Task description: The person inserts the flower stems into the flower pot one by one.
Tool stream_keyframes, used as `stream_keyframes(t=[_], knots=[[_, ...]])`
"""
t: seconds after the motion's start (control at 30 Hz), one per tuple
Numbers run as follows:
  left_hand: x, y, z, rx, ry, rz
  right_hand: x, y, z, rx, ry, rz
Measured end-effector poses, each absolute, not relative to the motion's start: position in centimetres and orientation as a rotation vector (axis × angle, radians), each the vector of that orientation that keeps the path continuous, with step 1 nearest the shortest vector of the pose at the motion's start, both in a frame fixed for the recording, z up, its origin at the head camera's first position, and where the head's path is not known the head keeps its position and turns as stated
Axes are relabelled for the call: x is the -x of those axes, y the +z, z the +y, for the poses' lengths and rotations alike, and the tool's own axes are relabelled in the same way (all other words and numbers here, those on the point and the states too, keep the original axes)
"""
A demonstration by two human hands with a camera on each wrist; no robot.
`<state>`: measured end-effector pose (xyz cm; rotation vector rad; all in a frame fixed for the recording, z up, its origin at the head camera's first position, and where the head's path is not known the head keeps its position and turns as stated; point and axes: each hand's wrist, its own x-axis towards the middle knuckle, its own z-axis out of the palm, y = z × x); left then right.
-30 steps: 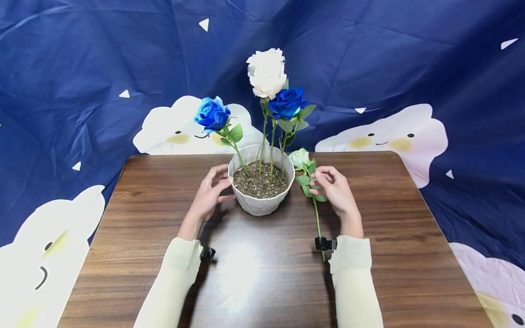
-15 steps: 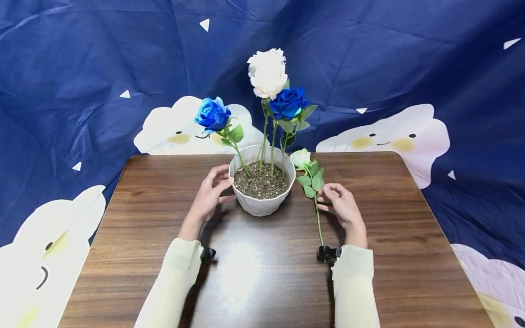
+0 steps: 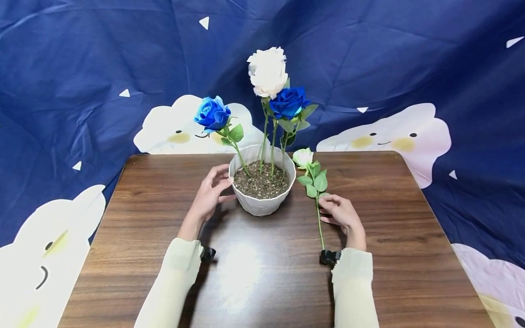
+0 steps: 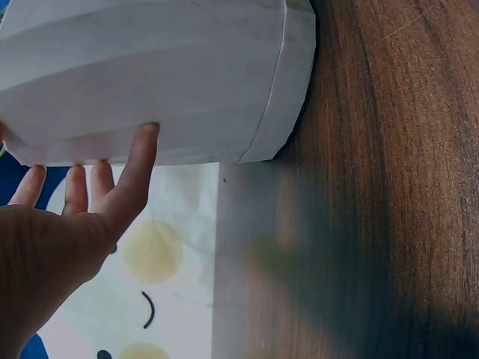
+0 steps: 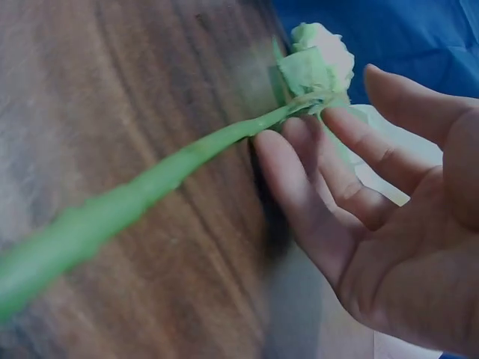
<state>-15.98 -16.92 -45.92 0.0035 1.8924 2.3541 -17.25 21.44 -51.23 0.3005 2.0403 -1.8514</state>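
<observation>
A white faceted flower pot point(image 3: 262, 205) of soil stands on the table, holding two blue roses point(image 3: 212, 114) and a white rose point(image 3: 267, 73) upright. My left hand point(image 3: 208, 195) touches the pot's left side; in the left wrist view its fingertips point(image 4: 147, 133) rest spread against the outer wall. To the right of the pot lies a pale green-white rose point(image 3: 303, 157) with a long leafy stem. My right hand point(image 3: 341, 213) is beside that stem, just below the leaves. In the right wrist view, fingers come up to the stem point(image 5: 150, 187) while the thumb stays apart.
The brown wooden table point(image 3: 135, 255) reaches back to a dark blue cloth point(image 3: 102, 54) printed with smiling clouds. A small black camera point(image 3: 329, 257) on my right wrist covers the lower end of the loose stem. Another camera point(image 3: 208, 255) is on the left wrist.
My right hand has moved down along the stem, from the leaves to just below them. The loose rose has shifted slightly right. The left hand and the pot have stayed put.
</observation>
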Motion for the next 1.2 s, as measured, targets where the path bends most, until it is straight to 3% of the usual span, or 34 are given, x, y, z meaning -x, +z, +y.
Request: stream_keyframes(t=[0.57, 1.2], knots=[[16.0, -46.1, -16.9, 0.003, 2.35, 1.894, 17.6, -51.5, 19.5, -0.403, -1.549, 2.335], [16.1, -45.9, -16.8, 0.019, 2.363, 1.885, 17.9, -51.5, 20.4, -0.423, -2.377, 1.6]])
